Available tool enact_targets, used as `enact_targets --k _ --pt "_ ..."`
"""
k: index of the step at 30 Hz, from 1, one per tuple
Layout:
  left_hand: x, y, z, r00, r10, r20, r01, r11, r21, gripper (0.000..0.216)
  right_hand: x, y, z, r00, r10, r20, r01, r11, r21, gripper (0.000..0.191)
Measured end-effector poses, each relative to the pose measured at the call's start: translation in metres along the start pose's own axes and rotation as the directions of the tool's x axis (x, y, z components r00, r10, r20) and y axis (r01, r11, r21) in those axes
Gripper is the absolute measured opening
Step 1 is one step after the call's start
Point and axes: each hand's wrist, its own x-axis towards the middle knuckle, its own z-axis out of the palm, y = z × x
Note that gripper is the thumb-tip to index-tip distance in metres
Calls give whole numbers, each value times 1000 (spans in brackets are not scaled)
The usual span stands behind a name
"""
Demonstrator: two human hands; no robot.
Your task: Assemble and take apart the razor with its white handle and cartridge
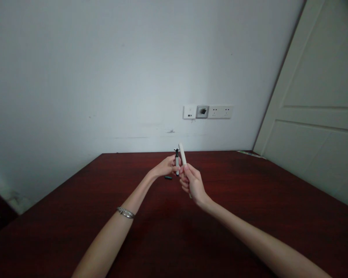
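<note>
My left hand (168,166) is closed around a short upright tool with a grey handle (177,162), a black neck and a small, shiny crosswise head. Its exact kind is too small to make out. Just to the right, my right hand (193,183) grips a long off-white stick (182,153), tilted with its upper end leaning left. The stick's lower end shows beneath my fingers. Both hands are close together above the table, and the stick's upper part is right beside the tool's head; whether they touch is unclear. A small dark cap-like piece (168,177) lies below my left hand.
The dark red wooden table (234,216) reaches back to a white wall (104,77). Wall sockets (219,112) sit above its far edge, one with a black plug (203,111). A pale panelled door (316,116) stands at right, near a thin flat strip (251,154).
</note>
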Motion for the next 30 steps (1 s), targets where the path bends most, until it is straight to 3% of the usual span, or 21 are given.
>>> enact_targets --k 3,8,23,26,30 --pt "-2 -2 -2 1000 -24 3 23 1000 1 31 8 -8 -9 1000 -12 -27 13 999 38 32" --pt "-2 -3 -2 1000 28 -12 -28 1000 7 32 9 -5 -19 990 144 5 -144 982 120 25" --pt "1 -3 2 997 79 28 -81 993 86 22 15 -3 -27 946 299 127 -313 944 108 40" --pt "2 -4 1 996 82 27 -84 992 91 20 9 1 -26 959 243 145 -240 970 -37 45" --pt "3 -8 -1 998 59 -6 -58 994 89 19 4 0 -28 989 74 131 -28 946 -323 52"
